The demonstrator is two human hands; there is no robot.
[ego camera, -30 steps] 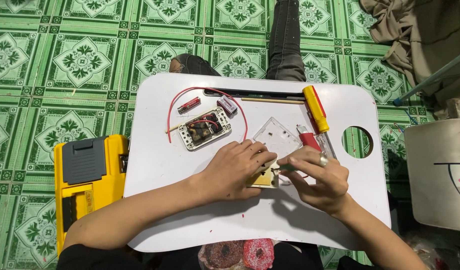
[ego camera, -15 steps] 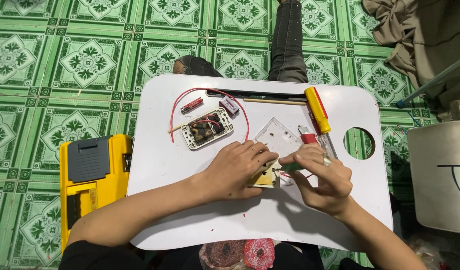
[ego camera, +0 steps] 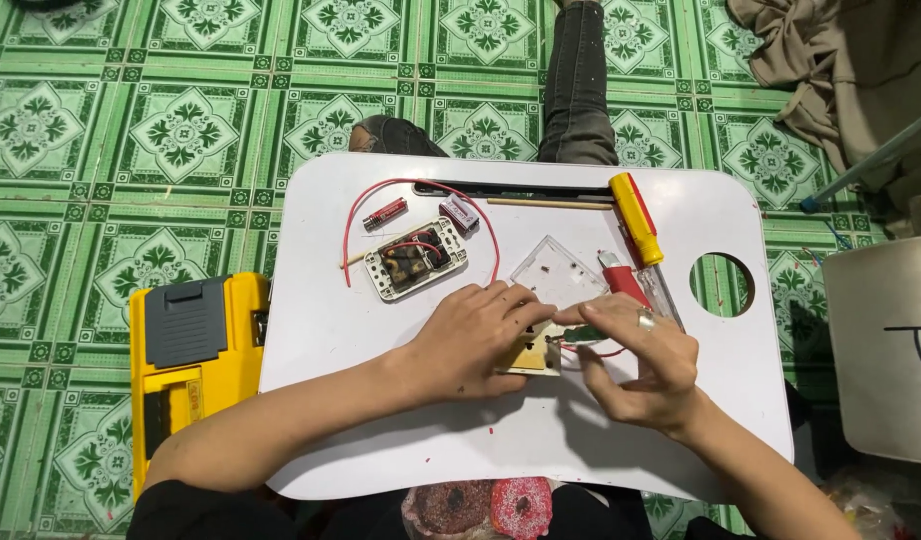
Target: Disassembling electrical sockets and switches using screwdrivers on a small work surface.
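Centrally, one small yellowish board [ego camera: 536, 352] is pinned flat under the left hand [ego camera: 477, 335] on one white lap table [ego camera: 380, 420], while a small green part [ego camera: 583, 333] is pinched by the right hand [ego camera: 645, 365]. Farther off, two small batteries [ego camera: 385, 213], one opened white casing [ego camera: 416, 259], one clear cover [ego camera: 558, 272] and one yellow-handled screwdriver [ego camera: 636, 218] are seen; left, one yellow case [ego camera: 192, 352].
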